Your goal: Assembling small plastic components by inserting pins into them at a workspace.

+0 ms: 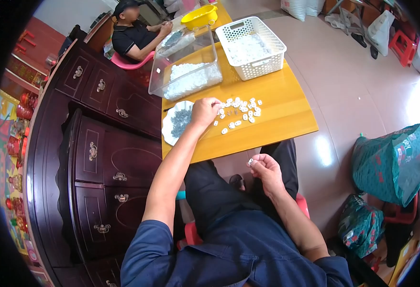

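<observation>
My left hand (204, 113) hovers over the table, fingers pinched together. It sits between a white scalloped plate (168, 125) heaped with small dark grey metal bits (181, 120) and a scatter of small white plastic pieces with holes (251, 113). Whatever its fingertips hold is too small to make out. Below the table's front edge, above my lap, my right hand (267, 174) pinches a small white plastic piece (251, 161) between thumb and finger. A few tiny brownish parts (235, 113) lie among the loose white pieces.
Behind the plate stands a clear plastic bin (158, 79) with many white pieces. Beside it is a white perforated basket (262, 67), also filled. A co-worker (133, 38) sits at the far left near a yellow basin (200, 18). Dark wooden cabinets (109, 162) line my left; teal bags (387, 162) stand right.
</observation>
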Available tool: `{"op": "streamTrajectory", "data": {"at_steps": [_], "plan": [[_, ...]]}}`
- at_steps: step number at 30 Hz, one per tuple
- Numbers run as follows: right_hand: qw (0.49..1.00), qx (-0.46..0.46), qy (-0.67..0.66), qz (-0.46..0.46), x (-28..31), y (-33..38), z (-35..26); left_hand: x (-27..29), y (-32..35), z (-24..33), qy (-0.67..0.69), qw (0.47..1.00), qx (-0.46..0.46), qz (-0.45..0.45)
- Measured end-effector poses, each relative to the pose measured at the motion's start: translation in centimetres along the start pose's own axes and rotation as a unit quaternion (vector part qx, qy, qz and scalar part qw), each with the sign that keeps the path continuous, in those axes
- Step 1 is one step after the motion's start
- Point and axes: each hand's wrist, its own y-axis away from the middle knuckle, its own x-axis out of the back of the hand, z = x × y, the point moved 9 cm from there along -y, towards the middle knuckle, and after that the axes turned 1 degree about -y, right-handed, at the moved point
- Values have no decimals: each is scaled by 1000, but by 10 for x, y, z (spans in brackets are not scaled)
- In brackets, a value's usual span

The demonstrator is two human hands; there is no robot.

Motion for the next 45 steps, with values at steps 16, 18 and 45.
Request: {"op": "streamTrajectory", "data": {"at_steps": [16, 18, 45], "plan": [[1000, -6, 16, 1, -1, 2, 1, -16, 27, 39, -163, 982, -39, -82], [1000, -6, 14, -3, -3, 2, 0, -12, 29, 36, -143, 987, -21, -74], [1000, -7, 19, 2, 3, -2, 8, 98, 65, -83, -69, 988, 83, 114]]}}
